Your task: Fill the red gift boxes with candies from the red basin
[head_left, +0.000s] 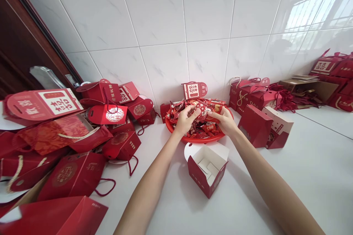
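Note:
A round red basin (202,140) piled with red-wrapped candies (210,128) stands on the white table by the wall. Over the pile, my left hand (186,120) pinches a red candy packet with white spots (203,110). My right hand (224,121) is closed at the right side of the same packet, thumb and fingertips together; the far fingers are partly hidden. Just in front of the basin sits a red gift box (205,176), open at the top, its white inside showing and no candy visible in it. A printed box lid with characters (193,90) rises behind the pile.
Many red gift boxes with cord handles (73,174) crowd the left side. Two upright red boxes (255,124) stand right of the basin, with more boxes (245,95) behind. A cardboard box (311,88) and stacked red boxes (342,80) lie far right. A tiled wall (162,14) closes the back.

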Action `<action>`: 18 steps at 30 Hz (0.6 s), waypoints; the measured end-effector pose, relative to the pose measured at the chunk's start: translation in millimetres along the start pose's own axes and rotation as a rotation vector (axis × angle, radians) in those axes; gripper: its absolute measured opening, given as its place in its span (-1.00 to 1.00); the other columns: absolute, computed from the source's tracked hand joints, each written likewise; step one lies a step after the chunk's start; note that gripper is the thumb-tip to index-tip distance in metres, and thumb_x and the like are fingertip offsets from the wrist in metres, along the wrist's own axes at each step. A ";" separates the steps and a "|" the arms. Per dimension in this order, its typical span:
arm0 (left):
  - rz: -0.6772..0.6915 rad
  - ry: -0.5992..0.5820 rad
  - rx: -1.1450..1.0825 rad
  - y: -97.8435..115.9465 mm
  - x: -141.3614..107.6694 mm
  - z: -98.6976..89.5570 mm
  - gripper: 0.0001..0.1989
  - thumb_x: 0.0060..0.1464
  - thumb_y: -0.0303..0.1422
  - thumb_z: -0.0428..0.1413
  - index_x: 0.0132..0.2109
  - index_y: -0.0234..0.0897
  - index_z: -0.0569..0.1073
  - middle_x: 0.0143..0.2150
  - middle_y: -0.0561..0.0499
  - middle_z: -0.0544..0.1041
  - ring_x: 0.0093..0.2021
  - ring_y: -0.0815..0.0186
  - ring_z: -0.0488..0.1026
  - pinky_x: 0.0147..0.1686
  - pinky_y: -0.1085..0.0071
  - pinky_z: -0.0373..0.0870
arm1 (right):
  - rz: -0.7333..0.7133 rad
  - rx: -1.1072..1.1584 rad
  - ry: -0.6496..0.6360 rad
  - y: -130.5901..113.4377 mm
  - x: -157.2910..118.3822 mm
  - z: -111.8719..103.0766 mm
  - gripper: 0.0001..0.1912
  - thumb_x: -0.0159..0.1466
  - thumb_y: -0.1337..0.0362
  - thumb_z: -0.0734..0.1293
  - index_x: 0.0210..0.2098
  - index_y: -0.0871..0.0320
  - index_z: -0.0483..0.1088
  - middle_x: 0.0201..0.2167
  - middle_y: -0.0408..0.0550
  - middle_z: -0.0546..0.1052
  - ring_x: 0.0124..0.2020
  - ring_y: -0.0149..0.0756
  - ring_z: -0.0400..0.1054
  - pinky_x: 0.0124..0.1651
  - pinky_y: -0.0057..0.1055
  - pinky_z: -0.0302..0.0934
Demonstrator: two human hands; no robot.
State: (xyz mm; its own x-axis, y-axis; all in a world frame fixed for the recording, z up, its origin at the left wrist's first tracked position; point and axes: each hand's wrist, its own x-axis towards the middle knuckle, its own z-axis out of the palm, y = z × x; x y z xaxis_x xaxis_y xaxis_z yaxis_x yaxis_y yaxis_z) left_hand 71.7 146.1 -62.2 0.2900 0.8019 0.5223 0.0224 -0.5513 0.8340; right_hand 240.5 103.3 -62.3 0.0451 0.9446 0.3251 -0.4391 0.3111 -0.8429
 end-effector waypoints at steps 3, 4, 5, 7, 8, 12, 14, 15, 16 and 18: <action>-0.022 -0.012 -0.007 0.0 0.3 0.4 -0.52 0.06 0.06 0.22 -0.14 -0.29 0.55 -0.13 -0.10 0.63 -0.11 0.16 0.54 -0.10 0.30 0.46 | -0.009 -0.007 0.034 2.7 1.7 -1.7 -0.49 -0.10 0.14 0.64 -0.19 0.08 0.49 -0.16 -0.06 0.67 -0.08 -0.03 0.56 0.09 -0.04 0.41; -0.030 -0.011 -0.001 -0.4 0.5 0.5 -0.52 0.06 0.06 0.23 -0.14 -0.30 0.55 -0.13 -0.11 0.63 -0.10 0.15 0.54 -0.09 0.29 0.46 | -0.015 -0.013 0.043 3.7 2.4 -2.1 -0.49 -0.09 0.14 0.63 -0.18 0.08 0.49 -0.16 -0.06 0.67 -0.08 -0.03 0.56 0.08 -0.04 0.41; -0.035 -0.007 0.004 -1.1 0.8 0.5 -0.52 0.05 0.05 0.24 -0.14 -0.31 0.56 -0.12 -0.11 0.64 -0.10 0.14 0.55 -0.08 0.28 0.46 | -0.023 -0.021 0.050 4.6 3.0 -2.5 -0.49 -0.09 0.13 0.63 -0.18 0.07 0.49 -0.17 -0.07 0.67 -0.08 -0.03 0.56 0.07 -0.04 0.42; -0.043 0.005 0.000 -3.0 1.7 0.1 -0.50 0.02 0.03 0.26 -0.11 -0.32 0.56 -0.08 -0.13 0.64 -0.06 0.11 0.55 -0.05 0.26 0.46 | -0.036 -0.042 0.055 6.2 4.1 -3.2 -0.49 -0.09 0.12 0.63 -0.17 0.06 0.49 -0.17 -0.08 0.67 -0.07 -0.03 0.56 0.06 -0.05 0.43; -0.050 0.009 -0.015 -4.1 2.2 -0.2 -0.49 0.00 0.02 0.28 -0.08 -0.32 0.57 -0.05 -0.14 0.64 -0.03 0.10 0.55 -0.03 0.24 0.46 | -0.042 -0.053 0.054 6.9 4.5 -3.5 -0.49 -0.09 0.11 0.63 -0.17 0.05 0.48 -0.17 -0.09 0.67 -0.07 -0.03 0.56 0.06 -0.05 0.43; -0.093 0.007 -0.077 -7.3 3.4 -2.3 -0.44 -0.08 -0.03 0.35 -0.01 -0.29 0.54 -0.05 -0.14 0.63 -0.01 0.10 0.54 -0.02 0.24 0.47 | -0.056 -0.073 0.035 9.0 4.9 -4.6 -0.51 -0.05 0.10 0.61 -0.16 0.04 0.48 -0.15 -0.08 0.66 -0.09 -0.07 0.56 0.09 -0.06 0.41; -0.099 0.012 -0.064 -7.2 3.3 -3.1 -0.45 -0.09 -0.06 0.36 0.00 -0.28 0.53 -0.15 -0.08 0.63 -0.09 0.16 0.55 -0.07 0.27 0.48 | -0.057 -0.081 0.028 9.9 4.9 -5.0 -0.52 -0.04 0.11 0.61 -0.17 0.05 0.48 -0.15 -0.09 0.66 -0.10 -0.09 0.55 0.09 -0.08 0.40; -0.100 0.014 -0.053 -6.6 3.0 -3.3 -0.46 -0.08 -0.06 0.36 -0.01 -0.27 0.52 -0.21 -0.05 0.61 -0.14 0.19 0.55 -0.11 0.30 0.47 | -0.055 -0.088 0.026 10.3 5.0 -5.1 -0.53 -0.05 0.13 0.61 -0.18 0.05 0.48 -0.16 -0.09 0.66 -0.10 -0.10 0.55 0.09 -0.09 0.40; -0.102 0.011 -0.043 -5.9 2.7 -3.4 -0.46 -0.07 -0.07 0.36 -0.01 -0.26 0.51 -0.26 -0.01 0.59 -0.20 0.23 0.54 -0.13 0.32 0.47 | -0.050 -0.094 0.026 10.5 5.1 -5.1 -0.54 -0.06 0.14 0.61 -0.20 0.05 0.48 -0.18 -0.10 0.66 -0.10 -0.10 0.55 0.07 -0.10 0.40; -0.109 -0.011 -0.038 -4.2 2.0 -3.2 -0.47 -0.06 -0.06 0.35 -0.01 -0.26 0.50 -0.33 0.05 0.54 -0.28 0.29 0.50 -0.18 0.35 0.45 | -0.029 -0.098 0.024 10.5 5.3 -4.7 -0.58 -0.06 0.14 0.60 -0.24 0.03 0.47 -0.23 -0.13 0.65 -0.12 -0.10 0.55 0.02 -0.12 0.42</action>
State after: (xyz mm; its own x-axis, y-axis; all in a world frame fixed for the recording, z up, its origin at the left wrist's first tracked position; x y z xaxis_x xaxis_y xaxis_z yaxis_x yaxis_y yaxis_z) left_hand 69.2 150.7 -64.2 0.2980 0.8543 0.4259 0.0182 -0.4512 0.8922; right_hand 240.4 112.1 -71.4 0.0790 0.9368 0.3407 -0.3478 0.3462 -0.8713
